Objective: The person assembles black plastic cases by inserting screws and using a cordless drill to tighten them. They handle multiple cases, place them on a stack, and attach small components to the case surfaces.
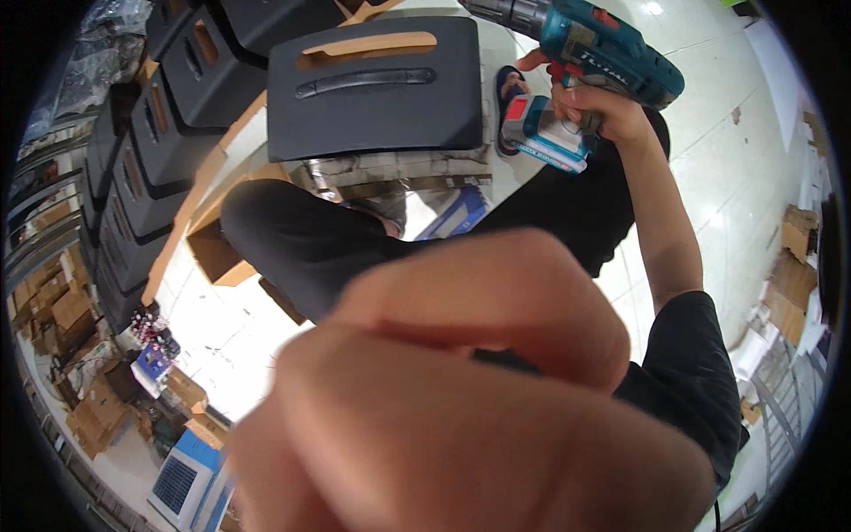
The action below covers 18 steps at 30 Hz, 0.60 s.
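My left hand (pixel 461 399) is raised very close to the camera, blurred, and fills the lower middle of the view. Its fingers are curled, and a small dark bit (pixel 505 359) shows between them; I cannot tell what it is. My right hand (pixel 596 111) is stretched out at the upper right, gripping a teal cordless drill (pixel 612 44) by its handle. The drill's battery (pixel 542 133) points down and its chuck points left. A black rectangular panel (pixel 377 89) with a handle bar and a wood-coloured slot lies beyond my knees in black trousers (pixel 301 239).
Several similar black panels (pixel 146 142) stand stacked along the left on wooden boards. Cardboard boxes (pixel 84 412) and a blue-and-white box (pixel 182 479) crowd the lower left. A sandalled foot (pixel 510 89) rests by the panel. Pale tiled floor (pixel 736 142) spreads to the right.
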Motion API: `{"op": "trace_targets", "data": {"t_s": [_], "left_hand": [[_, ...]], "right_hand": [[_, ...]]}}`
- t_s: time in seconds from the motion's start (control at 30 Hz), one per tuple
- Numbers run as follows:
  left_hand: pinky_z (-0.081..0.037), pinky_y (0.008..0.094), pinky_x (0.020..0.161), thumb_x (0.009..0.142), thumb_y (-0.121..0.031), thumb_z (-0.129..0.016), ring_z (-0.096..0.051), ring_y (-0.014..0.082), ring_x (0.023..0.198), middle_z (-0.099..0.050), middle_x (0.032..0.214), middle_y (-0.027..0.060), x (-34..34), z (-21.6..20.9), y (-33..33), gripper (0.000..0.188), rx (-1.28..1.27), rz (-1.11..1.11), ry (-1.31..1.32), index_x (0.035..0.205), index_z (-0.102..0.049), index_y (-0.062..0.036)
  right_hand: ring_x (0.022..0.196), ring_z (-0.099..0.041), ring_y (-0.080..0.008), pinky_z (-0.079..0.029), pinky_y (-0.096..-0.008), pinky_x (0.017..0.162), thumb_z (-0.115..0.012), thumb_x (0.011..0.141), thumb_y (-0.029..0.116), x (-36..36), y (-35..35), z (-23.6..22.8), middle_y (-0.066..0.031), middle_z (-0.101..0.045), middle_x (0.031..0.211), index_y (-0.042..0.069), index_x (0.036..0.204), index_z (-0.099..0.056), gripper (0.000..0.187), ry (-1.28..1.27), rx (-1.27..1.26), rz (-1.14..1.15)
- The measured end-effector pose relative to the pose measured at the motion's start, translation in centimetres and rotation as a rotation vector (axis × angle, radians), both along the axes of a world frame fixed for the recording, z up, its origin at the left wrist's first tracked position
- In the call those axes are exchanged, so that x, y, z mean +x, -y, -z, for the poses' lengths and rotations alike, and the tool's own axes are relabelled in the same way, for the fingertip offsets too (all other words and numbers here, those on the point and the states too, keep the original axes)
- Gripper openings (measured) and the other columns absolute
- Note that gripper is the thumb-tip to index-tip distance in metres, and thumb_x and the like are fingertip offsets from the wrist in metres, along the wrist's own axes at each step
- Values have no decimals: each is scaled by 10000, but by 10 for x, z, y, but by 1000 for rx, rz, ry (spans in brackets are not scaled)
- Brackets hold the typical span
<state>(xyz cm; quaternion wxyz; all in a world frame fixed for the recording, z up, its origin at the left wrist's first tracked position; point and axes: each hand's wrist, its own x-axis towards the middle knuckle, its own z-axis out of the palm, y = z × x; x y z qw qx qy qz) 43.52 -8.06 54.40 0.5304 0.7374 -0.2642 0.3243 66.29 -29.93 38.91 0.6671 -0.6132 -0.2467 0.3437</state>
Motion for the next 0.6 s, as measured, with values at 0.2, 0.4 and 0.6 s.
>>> {"op": "trace_targets", "data": {"t_s": [0.2, 0.4, 0.6], "left_hand": [[-518, 310, 720, 976, -93, -655, -671, 183, 837, -724, 947, 77, -21, -18, -22, 161, 4, -22, 104, 1101, -746, -47], [-521, 282, 673, 954, -16, -648, -687, 167, 801, -739, 926, 76, -9, 6, -55, 179, -99, -281, 13, 1074, -777, -47], [-538, 287, 834, 949, -45, -710, -713, 183, 912, -757, 1046, 102, 96, 210, -109, 256, 124, -426, -532, 1203, -746, -41]], "right_hand": [[615, -566, -99, -508, -279, 648, -671, 744, 99, -40, 17, -39, -149, -719, 1035, -87, 1295, -618, 583, 86, -146, 105], [615, -573, -108, -531, -275, 641, -625, 784, 12, -81, 4, -71, -212, -711, 1227, -70, 1251, -641, 475, -86, -126, 299], [627, -580, -112, -515, -270, 586, -617, 782, -44, -73, -21, -53, -121, -739, 1125, -11, 1259, -659, 480, -222, -306, 262]]}}
